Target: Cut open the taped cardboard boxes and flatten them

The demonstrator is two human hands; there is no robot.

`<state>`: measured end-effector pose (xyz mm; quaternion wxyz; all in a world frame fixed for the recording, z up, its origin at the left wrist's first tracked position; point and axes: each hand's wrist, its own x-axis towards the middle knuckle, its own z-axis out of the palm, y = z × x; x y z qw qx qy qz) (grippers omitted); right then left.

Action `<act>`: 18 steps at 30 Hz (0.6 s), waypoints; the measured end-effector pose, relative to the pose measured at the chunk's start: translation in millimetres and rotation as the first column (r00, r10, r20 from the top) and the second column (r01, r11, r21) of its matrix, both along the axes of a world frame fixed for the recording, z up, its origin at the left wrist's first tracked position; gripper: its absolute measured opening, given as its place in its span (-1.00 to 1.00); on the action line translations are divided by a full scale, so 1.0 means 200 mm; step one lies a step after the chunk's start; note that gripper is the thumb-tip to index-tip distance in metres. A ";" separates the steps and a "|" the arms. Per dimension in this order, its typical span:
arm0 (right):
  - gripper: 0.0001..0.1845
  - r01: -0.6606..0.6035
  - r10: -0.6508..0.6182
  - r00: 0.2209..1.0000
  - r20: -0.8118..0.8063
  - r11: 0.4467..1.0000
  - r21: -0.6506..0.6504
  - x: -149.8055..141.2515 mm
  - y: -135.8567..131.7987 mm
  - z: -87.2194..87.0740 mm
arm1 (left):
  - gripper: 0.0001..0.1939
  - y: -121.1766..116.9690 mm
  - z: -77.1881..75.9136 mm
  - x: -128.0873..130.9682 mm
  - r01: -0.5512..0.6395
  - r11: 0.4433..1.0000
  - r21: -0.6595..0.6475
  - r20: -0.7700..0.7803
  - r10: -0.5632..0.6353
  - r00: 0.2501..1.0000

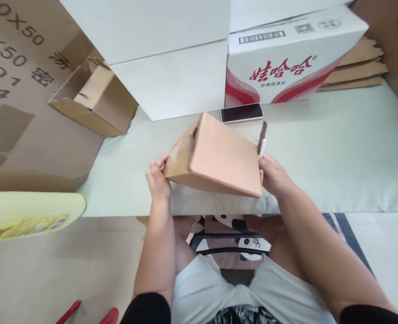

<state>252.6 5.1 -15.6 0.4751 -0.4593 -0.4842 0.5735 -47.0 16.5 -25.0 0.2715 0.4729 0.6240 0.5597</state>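
A small brown cardboard box (pixel 225 157) is held tilted above the near edge of the table, a strip of tape on its left side. My left hand (pixel 158 177) is closed on the box's left end, the thumb on top. At the other end, my right hand (pixel 275 174) grips the box's right side. From that same hand a utility knife (pixel 262 138) sticks up, its blade out and its white body partly hidden by the fingers. Most of the right fingers are out of sight behind the box.
A phone (pixel 242 113) lies behind the box, against white cartons (pixel 185 76) and a printed carton (pixel 286 72). An opened brown box (pixel 107 99) sits at left by a large carton (pixel 50 130). Flattened cardboard (pixel 357 67) lies back right; a pale yellow container (pixel 33 216) stands near left.
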 end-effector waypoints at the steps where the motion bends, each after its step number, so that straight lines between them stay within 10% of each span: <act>1: -0.36 -0.011 0.012 1.000 -0.015 0.999 0.049 -0.01 -0.01 0.01 | -0.14 0.01 0.00 0.02 0.009 0.994 -0.113 0.065 -0.002 0.998; 7: -0.48 -0.020 0.024 1.000 -0.007 0.938 0.345 -0.02 -0.03 0.07 | 0.07 0.01 -0.01 0.17 0.360 0.742 -0.566 0.379 -0.153 0.913; 14: -0.49 0.085 -0.045 0.985 -0.165 0.966 0.243 0.06 -0.06 0.08 | 0.12 -0.05 0.04 0.24 0.647 0.476 -0.596 0.512 -0.396 0.762; 18: -0.54 0.109 -0.097 0.991 -0.097 0.986 0.126 0.10 -0.06 0.13 | -0.09 -0.04 0.03 0.31 0.631 0.429 -0.646 0.351 -0.567 0.745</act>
